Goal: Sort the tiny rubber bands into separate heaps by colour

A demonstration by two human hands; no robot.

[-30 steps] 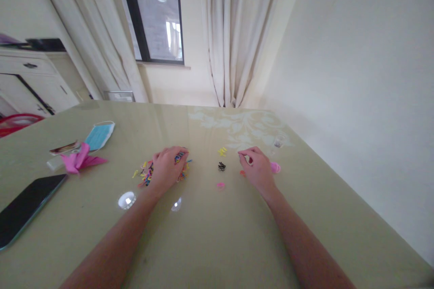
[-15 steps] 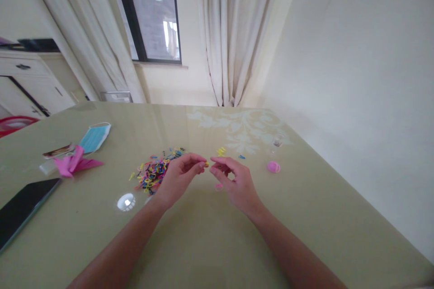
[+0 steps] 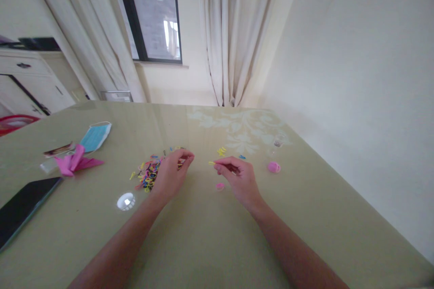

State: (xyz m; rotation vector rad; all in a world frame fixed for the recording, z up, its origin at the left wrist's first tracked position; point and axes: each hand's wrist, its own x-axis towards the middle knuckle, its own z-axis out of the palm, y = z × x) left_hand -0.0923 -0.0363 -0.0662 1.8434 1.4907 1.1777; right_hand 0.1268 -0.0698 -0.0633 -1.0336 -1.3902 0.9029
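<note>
My right hand pinches a small yellow clip-like piece between thumb and fingertips, its end sticking out to the left. Over the right side of a pile of small multicoloured looped pieces is my left hand. Its thumb and fingers are closed together, and whatever they may hold is too small to make out. Beyond the right hand lies a group of yellow pieces, with a blue piece to their right. A pink piece rests just left of the right wrist.
A pink round container half and a clear cap stand at the right. On the left are a clear dome, a dark phone, folded pink paper and a blue face mask.
The hands have drawn apart. My left hand has moved left toward the pile, while the yellow piece now shows in my right fingertips.
</note>
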